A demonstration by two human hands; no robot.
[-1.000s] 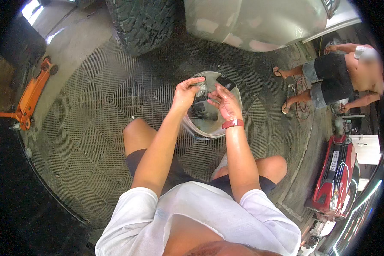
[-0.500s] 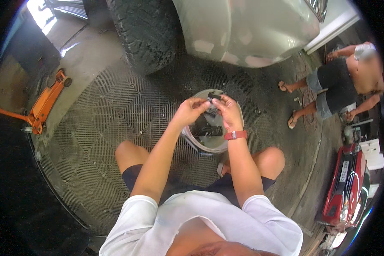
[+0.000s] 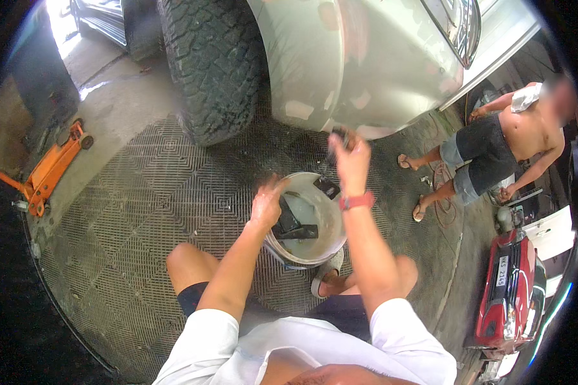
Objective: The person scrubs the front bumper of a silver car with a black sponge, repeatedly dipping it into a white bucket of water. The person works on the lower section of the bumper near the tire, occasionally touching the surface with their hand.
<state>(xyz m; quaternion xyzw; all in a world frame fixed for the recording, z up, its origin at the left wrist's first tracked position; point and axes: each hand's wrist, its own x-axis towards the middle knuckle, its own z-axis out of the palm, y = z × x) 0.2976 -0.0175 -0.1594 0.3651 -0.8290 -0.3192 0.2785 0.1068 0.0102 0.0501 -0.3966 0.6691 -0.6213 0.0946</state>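
A round white plastic bucket (image 3: 324, 221) stands on the dark ribbed floor mat (image 3: 141, 212) between the person's knees, with flat black pieces (image 3: 292, 226) inside it. The left hand (image 3: 268, 202) rests at its left rim; the right hand (image 3: 351, 157) is raised behind it. Beyond stand a knobbly black tyre (image 3: 209, 64) and a silver car body (image 3: 366, 58). An orange floor jack (image 3: 48, 170) lies far left, a crouching person (image 3: 494, 154) right.

A small dark object (image 3: 338, 137) sits gripped in the raised right hand (image 3: 352, 160), above the white bucket (image 3: 327, 221) beside the left hand (image 3: 268, 204).
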